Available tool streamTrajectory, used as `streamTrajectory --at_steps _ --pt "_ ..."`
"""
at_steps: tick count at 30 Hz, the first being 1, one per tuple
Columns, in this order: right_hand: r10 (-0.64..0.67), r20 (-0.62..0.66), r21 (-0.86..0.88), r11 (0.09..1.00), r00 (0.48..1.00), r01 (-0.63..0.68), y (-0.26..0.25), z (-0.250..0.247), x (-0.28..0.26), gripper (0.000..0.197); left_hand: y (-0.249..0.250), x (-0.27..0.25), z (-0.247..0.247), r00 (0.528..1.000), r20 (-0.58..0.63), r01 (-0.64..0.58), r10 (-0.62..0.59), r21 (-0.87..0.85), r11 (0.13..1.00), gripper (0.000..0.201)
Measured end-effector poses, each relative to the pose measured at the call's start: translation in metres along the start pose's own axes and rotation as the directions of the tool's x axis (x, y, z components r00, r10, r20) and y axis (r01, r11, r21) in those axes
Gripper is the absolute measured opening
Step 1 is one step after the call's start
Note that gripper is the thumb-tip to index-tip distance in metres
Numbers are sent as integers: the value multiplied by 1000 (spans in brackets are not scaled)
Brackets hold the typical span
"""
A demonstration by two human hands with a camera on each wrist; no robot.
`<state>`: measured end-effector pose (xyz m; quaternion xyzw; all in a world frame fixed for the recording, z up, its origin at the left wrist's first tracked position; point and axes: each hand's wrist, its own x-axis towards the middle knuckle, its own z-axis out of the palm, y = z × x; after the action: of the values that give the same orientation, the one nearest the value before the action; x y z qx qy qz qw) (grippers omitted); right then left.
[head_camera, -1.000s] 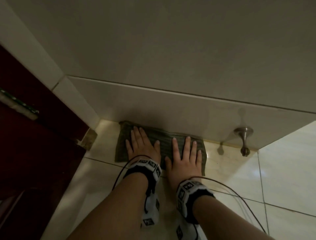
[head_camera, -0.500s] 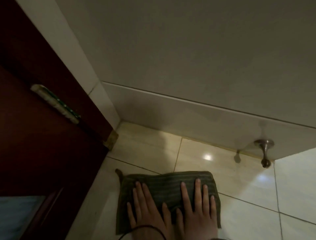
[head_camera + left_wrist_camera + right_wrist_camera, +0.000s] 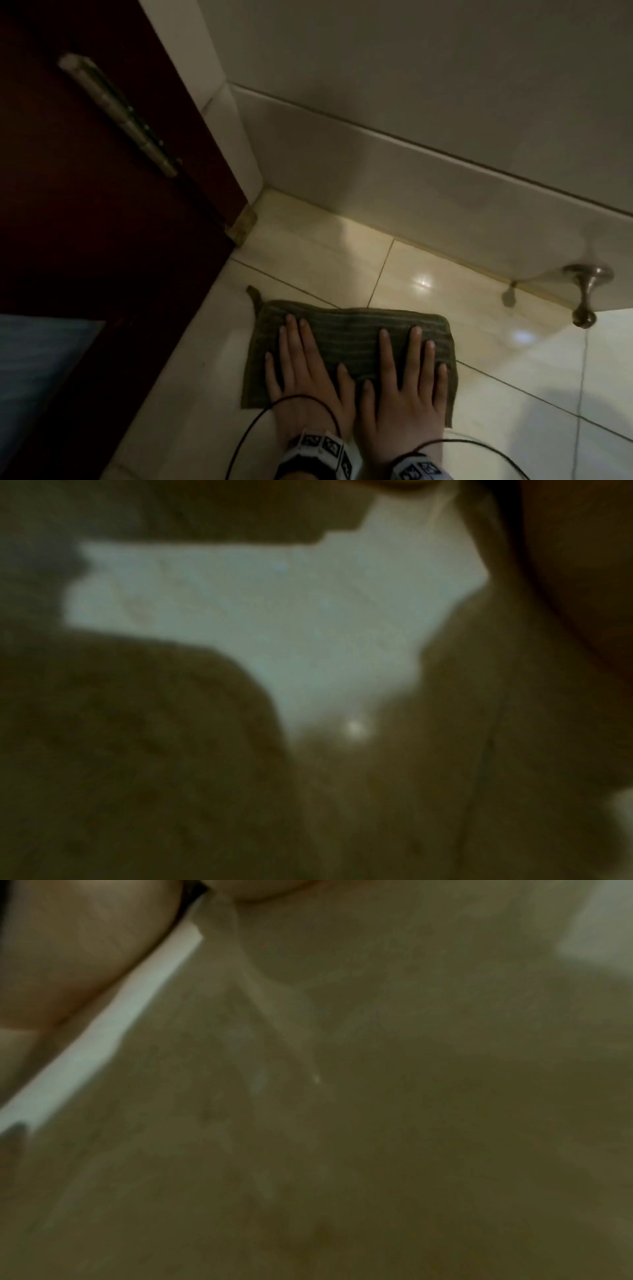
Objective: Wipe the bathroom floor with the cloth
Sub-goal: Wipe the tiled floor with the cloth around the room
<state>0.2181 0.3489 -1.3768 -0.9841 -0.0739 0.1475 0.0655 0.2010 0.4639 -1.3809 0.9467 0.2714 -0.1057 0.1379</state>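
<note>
A dark green ribbed cloth [image 3: 346, 330] lies flat on the cream tiled floor [image 3: 308, 253], a short way out from the wall. My left hand [image 3: 301, 373] presses flat on the cloth's left half, fingers straight and spread. Beside it my right hand [image 3: 407, 380] presses flat on the right half the same way. A small loop sticks out at the cloth's far left corner. Both wrist views are dark and blurred, showing only murky cloth and pale floor.
A dark red door [image 3: 102, 205] with a metal hinge [image 3: 120, 113] stands at the left. A white tiled skirting [image 3: 394, 171] runs along the wall ahead. A metal door stop [image 3: 585, 294] juts out at the right. Black cables trail from my wrist bands.
Both hands have dragged the cloth back from the foot of the wall towards me, baring the shiny tiles by the skirting. In the last half second it has barely moved.
</note>
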Motion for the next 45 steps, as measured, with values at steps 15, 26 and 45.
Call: streamTrajectory --at_steps 15,26,45 --pt "-35 -45 -2 999 998 35 -4 5 1 75 -3 -4 3 994 -99 37 -36 6 999 84" --pt "-358 59 -74 929 932 362 43 -11 1 72 26 -50 -1 934 107 347 -341 -44 937 78" --pt "-494 66 -96 862 867 498 61 -12 1 78 8 -93 8 994 17 112 -112 47 993 64"
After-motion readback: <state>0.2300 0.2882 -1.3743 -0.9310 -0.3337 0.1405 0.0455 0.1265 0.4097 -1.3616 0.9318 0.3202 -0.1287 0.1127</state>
